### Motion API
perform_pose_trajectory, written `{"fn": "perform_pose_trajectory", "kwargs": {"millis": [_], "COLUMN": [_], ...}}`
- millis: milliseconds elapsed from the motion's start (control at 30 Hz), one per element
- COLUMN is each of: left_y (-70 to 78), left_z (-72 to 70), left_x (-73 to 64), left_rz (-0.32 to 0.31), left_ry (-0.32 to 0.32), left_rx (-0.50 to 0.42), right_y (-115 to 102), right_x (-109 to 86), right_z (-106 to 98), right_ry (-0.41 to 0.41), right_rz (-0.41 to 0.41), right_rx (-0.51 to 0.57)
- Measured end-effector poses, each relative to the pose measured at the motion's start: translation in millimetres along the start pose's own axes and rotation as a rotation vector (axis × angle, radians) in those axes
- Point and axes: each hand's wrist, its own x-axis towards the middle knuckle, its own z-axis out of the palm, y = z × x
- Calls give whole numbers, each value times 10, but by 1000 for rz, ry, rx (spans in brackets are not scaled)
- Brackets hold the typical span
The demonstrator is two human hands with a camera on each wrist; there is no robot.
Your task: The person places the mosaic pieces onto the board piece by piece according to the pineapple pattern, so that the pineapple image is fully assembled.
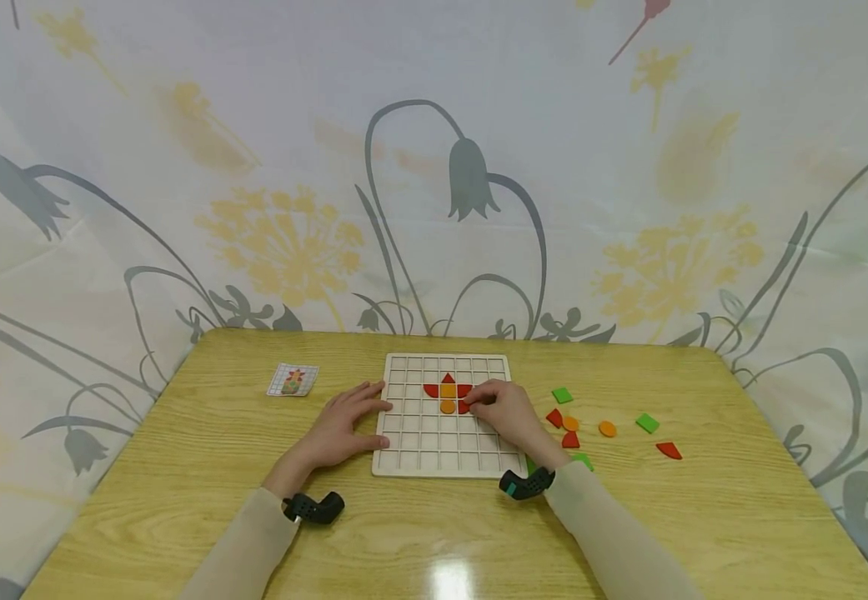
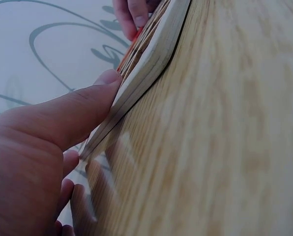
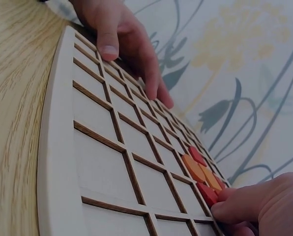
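Observation:
A pale wooden grid board (image 1: 413, 460) lies on the table. Near its middle, an orange square tile (image 1: 449, 390) has a red triangle (image 1: 449, 378) above it, an orange round tile (image 1: 448, 407) below and a red quarter-circle (image 1: 431, 389) to its left. My right hand (image 1: 507, 410) pinches another red tile (image 3: 207, 193) between thumb and fingers, at a cell beside the round tile; the fingers partly hide it. My left hand (image 1: 342, 427) rests along the board's left edge with fingers extended, its thumb (image 2: 100, 91) on the rim.
Loose tiles lie right of the board: green squares (image 1: 647, 423), orange rounds (image 1: 608, 428) and red quarter-circles (image 1: 669, 451). More green tiles (image 1: 582, 460) are partly hidden by the right forearm. A small printed pattern card (image 1: 293, 380) lies at the left. A patterned cloth hangs behind the table.

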Motion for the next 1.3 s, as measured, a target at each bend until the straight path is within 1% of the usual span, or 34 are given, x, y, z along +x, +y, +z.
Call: {"fn": "perform_pose_trajectory", "kwargs": {"millis": [300, 400, 533, 667, 733, 933, 1000, 1200, 1300], "left_y": [17, 15, 28, 36, 34, 26, 21, -3, -2], "left_z": [-5, 0, 4, -2, -6, -12, -8, 9, 4], "left_x": [-3, -2, -4, -10, -13, -10, -8, -12, -11], "left_rz": [10, 14, 17, 18, 17, 18, 20, 22, 16], "left_ry": [2, 2, 3, 3, 3, 10, 8, 9, 6], "left_rx": [-4, -4, -8, -7, -4, -3, -2, 6, 4], "right_y": [-4, -7, -8, 19, 31, 37, 25, -12, -30], "right_x": [-11, -31, -46, -43, -39, -29, -37, -70, -74], "right_z": [-7, -35, -108, -168, -177, -127, -107, -75, -73], "right_ry": [0, -7, -17, -11, -12, -65, -75, -63, -63], "right_rz": [0, 34, 91, 109, 96, -19, -44, -86, -74], "right_rx": [7, 35, 108, 154, 147, 36, 18, 1, 2]}}
